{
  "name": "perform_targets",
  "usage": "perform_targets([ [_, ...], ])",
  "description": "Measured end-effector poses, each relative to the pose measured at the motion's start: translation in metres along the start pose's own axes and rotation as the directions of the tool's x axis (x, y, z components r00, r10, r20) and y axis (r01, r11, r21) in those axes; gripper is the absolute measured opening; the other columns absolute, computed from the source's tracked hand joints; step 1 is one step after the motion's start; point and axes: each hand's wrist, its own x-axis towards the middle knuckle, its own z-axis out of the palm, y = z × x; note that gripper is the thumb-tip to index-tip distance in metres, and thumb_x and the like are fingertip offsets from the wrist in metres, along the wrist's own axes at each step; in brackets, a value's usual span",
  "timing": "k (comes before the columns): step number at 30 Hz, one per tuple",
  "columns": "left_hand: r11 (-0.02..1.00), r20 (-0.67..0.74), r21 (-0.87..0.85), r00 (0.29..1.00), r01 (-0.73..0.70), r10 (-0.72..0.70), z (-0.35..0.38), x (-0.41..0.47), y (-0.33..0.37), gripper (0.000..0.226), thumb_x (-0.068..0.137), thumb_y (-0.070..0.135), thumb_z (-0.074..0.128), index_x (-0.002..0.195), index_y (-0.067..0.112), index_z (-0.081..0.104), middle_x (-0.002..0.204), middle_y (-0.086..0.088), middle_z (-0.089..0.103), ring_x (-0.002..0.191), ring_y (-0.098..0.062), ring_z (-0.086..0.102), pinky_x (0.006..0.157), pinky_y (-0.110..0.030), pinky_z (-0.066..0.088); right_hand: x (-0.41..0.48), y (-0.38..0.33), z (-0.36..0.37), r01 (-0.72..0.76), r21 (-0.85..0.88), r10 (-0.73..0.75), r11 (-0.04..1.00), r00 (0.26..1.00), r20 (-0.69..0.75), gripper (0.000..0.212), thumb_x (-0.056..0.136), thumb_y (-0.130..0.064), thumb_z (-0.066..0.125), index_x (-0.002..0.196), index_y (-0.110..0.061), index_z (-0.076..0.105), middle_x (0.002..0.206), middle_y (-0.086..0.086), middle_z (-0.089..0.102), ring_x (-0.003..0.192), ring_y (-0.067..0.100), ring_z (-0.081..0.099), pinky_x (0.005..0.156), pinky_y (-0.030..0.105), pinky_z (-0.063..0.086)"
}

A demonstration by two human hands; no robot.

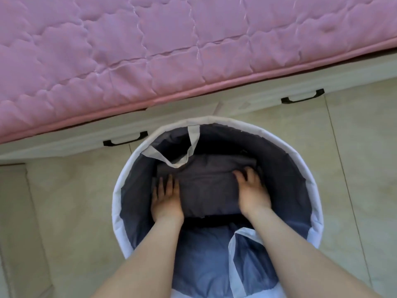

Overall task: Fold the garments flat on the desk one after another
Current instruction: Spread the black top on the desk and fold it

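Pressing flat with fingers outstretched, the left hand and right hand lay against either side of a folded dark grey garment, neither gripping it. The garment sat at the bottom of a round, white-rimmed laundry hamper on the tiled floor, beside a pink quilted mattress.

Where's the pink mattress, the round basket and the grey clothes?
Pink quilted mattress point(150, 50): head view, top surface.
Round white fabric basket point(116, 196): head view, left rim.
Folded grey garment point(208, 190): head view, middle.
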Motion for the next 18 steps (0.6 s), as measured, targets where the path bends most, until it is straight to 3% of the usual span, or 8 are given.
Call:
perform_targets([
  [2,0.999,0.116,0.043,0.993,0.021,-0.026,0.000,0.012,-0.007,0.089,0.088,0.007,0.046,0.151,0.017,-0.016,0.158,0.003,-0.025,0.146,-0.024,-0.019,0.120,-0.038,-0.004,0.016,0.008,0.001,-0.080,0.047,0.074,0.996,0.990,0.117,0.055,0.099,-0.022,0.037,0.148,-0.038,0.018,0.156,0.003,0.004,0.142,0.025,0.016,0.108,0.037,0.031],
  [4,0.999,0.176,0.036,0.984,0.006,-0.013,-0.005,0.019,-0.005,0.091,0.087,0.006,0.048,0.152,0.018,-0.015,0.157,0.004,-0.025,0.146,-0.023,-0.018,0.120,-0.037,-0.001,0.026,0.008,0.001,-0.105,0.125,0.084,0.987,0.983,0.161,0.052,0.100,-0.027,0.035,0.148,-0.038,0.019,0.158,0.002,0.002,0.143,0.026,0.016,0.110,0.037,0.030],
  [6,1.000,0.179,-0.015,0.984,0.013,-0.010,-0.014,0.016,-0.003,0.083,0.088,0.007,0.049,0.154,0.020,0.001,0.161,0.002,-0.011,0.148,-0.024,-0.004,0.119,-0.038,0.013,0.024,0.006,-0.002,-0.111,0.165,0.074,0.980,0.974,0.216,0.058,0.098,-0.023,0.038,0.151,-0.035,0.016,0.160,0.002,-0.003,0.145,0.028,0.015,0.114,0.036,0.027],
  [8,0.991,0.100,-0.129,0.995,0.033,-0.020,-0.029,0.004,-0.009,0.064,0.088,0.010,0.053,0.147,0.020,0.031,0.154,-0.005,0.023,0.141,-0.026,0.028,0.110,-0.039,0.035,0.008,0.006,-0.012,-0.119,0.224,0.073,0.967,0.976,0.204,0.063,0.094,-0.015,0.043,0.152,-0.028,0.019,0.161,0.005,0.001,0.145,0.028,0.017,0.116,0.035,0.026],
  [10,0.965,0.016,-0.260,1.000,-0.005,0.009,-0.050,-0.018,-0.019,0.046,0.089,0.012,0.054,0.134,0.018,0.048,0.135,-0.008,0.049,0.121,-0.027,0.051,0.097,-0.038,0.047,-0.016,0.004,-0.035,-0.065,0.360,0.037,0.931,0.996,0.085,0.056,0.092,-0.008,0.048,0.146,-0.016,0.036,0.154,0.010,0.028,0.138,0.026,0.034,0.112,0.031,0.031],
  [13,0.909,-0.006,-0.390,0.987,-0.147,0.158,-0.102,-0.069,-0.030,0.032,0.091,0.016,0.051,0.123,0.018,0.057,0.117,-0.004,0.063,0.105,-0.021,0.059,0.088,-0.028,0.046,-0.067,-0.005,-0.100,0.082,0.609,-0.032,0.789,0.995,-0.092,0.035,0.092,-0.005,0.051,0.124,-0.015,0.059,0.121,0.005,0.063,0.107,0.017,0.059,0.099,0.027,0.043],
  [16,0.860,-0.118,-0.424,0.959,-0.283,0.257,-0.176,-0.127,-0.033,0.026,0.093,0.018,0.052,0.117,0.021,0.060,0.103,0.005,0.066,0.093,-0.014,0.059,0.079,-0.025,0.044,-0.118,-0.007,-0.179,0.227,0.688,-0.054,0.689,0.963,-0.264,0.023,0.091,-0.006,0.054,0.104,-0.022,0.064,0.099,-0.002,0.069,0.093,0.014,0.065,0.092,0.035,0.050],
  [18,0.835,-0.259,-0.410,0.924,-0.368,0.280,-0.242,-0.180,-0.029,0.023,0.092,0.016,0.053,0.113,0.023,0.061,0.099,0.007,0.066,0.093,-0.014,0.060,0.077,-0.025,0.043,-0.168,0.001,-0.247,0.286,0.661,-0.012,0.694,0.923,-0.386,0.021,0.091,-0.008,0.056,0.101,-0.024,0.065,0.095,-0.004,0.069,0.093,0.016,0.065,0.090,0.036,0.051],
])
